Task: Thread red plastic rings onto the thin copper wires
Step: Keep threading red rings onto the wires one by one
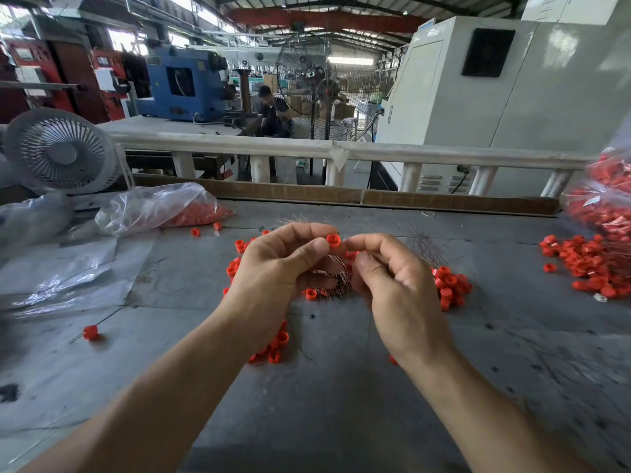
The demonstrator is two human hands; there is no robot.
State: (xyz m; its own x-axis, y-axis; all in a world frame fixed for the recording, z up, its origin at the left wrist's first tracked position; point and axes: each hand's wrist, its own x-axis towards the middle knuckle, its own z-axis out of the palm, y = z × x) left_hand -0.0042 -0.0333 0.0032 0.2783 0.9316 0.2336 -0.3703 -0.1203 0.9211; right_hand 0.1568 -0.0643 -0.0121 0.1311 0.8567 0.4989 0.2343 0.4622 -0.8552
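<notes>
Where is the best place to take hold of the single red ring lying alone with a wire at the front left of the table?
Pinch the red ring across its outer wall, coming from above. It lies alone on the grey table, so both sides are free. The thin wire through it runs up-right; grip the ring rather than the wire, which looks too thin to hold firmly.

Two bare forearms reach in from the bottom edge. No sleeves, gloves, rings or watch show on the left hand or right hand. Nails are short.

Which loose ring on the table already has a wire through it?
The lone red ring at the table's near left, apart from the piles; a thin wire appears to run through it.
</notes>
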